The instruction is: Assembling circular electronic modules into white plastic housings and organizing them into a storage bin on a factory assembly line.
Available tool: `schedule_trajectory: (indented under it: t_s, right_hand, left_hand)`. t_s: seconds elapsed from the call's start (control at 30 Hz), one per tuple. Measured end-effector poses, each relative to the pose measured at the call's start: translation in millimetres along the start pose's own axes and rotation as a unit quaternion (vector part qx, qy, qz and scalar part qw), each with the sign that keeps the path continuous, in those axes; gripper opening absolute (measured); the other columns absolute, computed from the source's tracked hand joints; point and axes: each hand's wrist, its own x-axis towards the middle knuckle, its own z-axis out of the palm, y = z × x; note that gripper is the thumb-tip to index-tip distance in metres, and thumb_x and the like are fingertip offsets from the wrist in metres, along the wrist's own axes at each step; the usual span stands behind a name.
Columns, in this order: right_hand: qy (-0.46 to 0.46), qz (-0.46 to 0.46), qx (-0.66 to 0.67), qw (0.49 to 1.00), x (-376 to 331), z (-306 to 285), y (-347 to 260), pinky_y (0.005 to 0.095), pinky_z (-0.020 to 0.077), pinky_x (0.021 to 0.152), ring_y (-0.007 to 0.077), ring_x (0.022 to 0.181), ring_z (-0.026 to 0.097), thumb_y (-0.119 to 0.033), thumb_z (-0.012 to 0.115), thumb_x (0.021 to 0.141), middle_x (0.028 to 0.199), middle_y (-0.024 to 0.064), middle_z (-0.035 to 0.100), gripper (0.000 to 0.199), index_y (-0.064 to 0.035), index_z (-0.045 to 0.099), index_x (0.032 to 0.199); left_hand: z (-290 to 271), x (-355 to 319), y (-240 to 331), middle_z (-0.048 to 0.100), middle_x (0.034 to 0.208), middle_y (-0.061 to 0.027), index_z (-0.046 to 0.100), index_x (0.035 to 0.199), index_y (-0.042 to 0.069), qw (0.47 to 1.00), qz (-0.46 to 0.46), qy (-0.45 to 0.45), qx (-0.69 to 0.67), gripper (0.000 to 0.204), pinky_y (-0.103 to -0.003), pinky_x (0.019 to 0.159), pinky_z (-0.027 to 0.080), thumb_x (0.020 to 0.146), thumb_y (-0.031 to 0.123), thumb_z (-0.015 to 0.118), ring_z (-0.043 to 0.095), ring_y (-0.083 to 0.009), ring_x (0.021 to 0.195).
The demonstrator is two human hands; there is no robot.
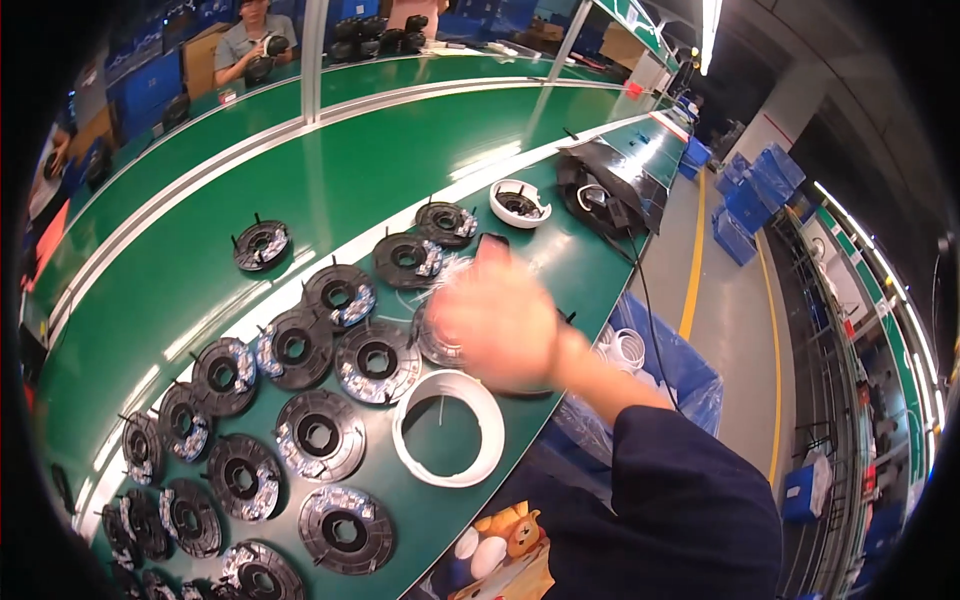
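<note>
My right hand reaches in from the right over the green workbench, smeared by motion, so its fingers cannot be made out. Thin whitish strands show at its left edge. Beneath it lies a partly hidden black round disc. Just in front sits a white plastic ring. Rows of black discs with circuit boards along one edge, such as this one, spread to the left. Beyond the hand stands a white round housing with a black part inside. My left hand is out of view.
A green conveyor runs behind the bench, carrying one black disc. A black bag-like bundle with a cable lies at the bench's far right. Below the edge, a blue lined bin holds white rings. A person works across the conveyor.
</note>
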Motion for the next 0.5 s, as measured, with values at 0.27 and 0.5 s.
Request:
schedule_trajectory:
  t_s: [0.27, 0.5]
  right_hand:
    - [-0.272, 0.372, -0.245, 0.853, -122, 72, 230, 0.0489, 0.0302, 0.094, 0.0317, 0.115, 0.037, -0.009, 0.061, 0.056, 0.118, 0.0149, 0.043, 0.059, -0.0029, 0.042, 0.111]
    - [-0.323, 0.457, -0.194, 0.806, -144, 86, 255, 0.0456, 0.0336, 0.091, 0.0252, 0.100, 0.052, -0.007, 0.059, 0.063, 0.101, 0.0104, 0.057, 0.031, -0.0056, 0.054, 0.094]
  left_hand:
    - [131, 14, -11, 0.051, 0.084, -0.0057, 0.043, 0.092, 0.010, 0.991, -0.011, -0.129, -0.014, 0.014, -0.033, 0.069, 0.039, 0.084, 0.022, 0.041, 0.051, -0.0170, 0.075]
    - [176, -18, 6, 0.052, 0.091, -0.0069, 0.042, 0.100, 0.010, 0.986, 0.006, -0.167, 0.017, 0.020, -0.033, 0.074, 0.039, 0.085, 0.023, 0.040, 0.051, -0.0172, 0.081]
